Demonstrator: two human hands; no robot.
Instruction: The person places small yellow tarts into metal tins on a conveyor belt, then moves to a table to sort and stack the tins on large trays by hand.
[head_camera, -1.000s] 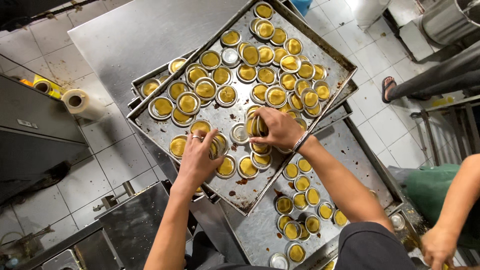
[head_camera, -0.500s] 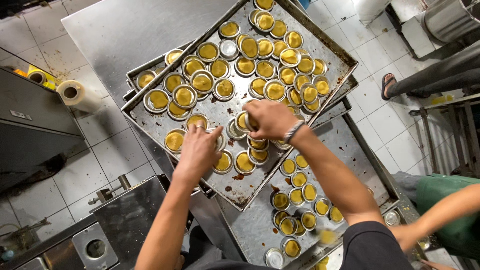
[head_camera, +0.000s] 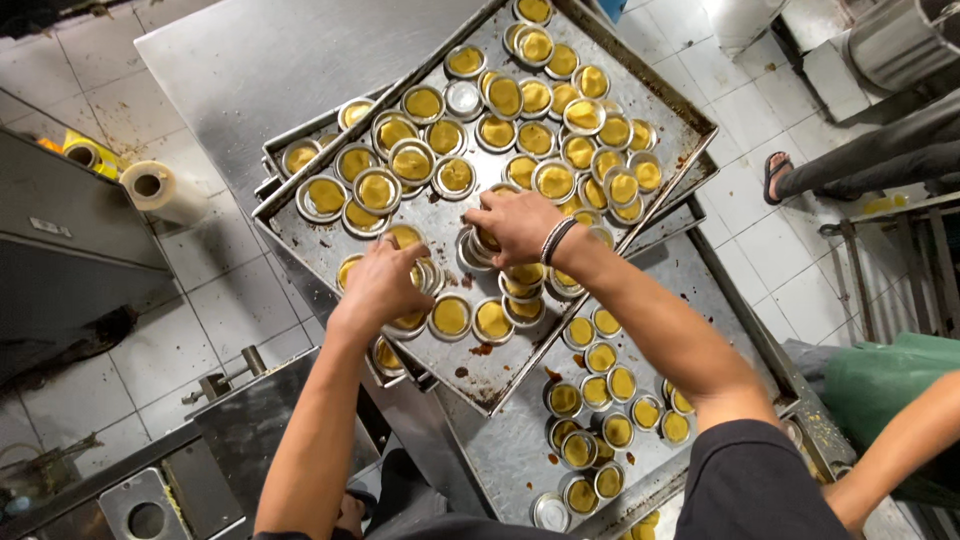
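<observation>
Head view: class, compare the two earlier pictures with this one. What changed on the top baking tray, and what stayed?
Both hands, left hand and right hand, slid slightly toward each other, gathering small filled tart tins. The top baking tray and its far rows of tins stayed put.

The person is wearing a dark short-sleeved shirt (head_camera: 750, 480), leaving both forearms bare, and a black-and-white banded bracelet (head_camera: 556, 240) is circling the right wrist just behind the right hand (head_camera: 518, 222).

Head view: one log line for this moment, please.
left hand: on tart tins | right hand: gripping tin stack | top tray: crowded
</observation>
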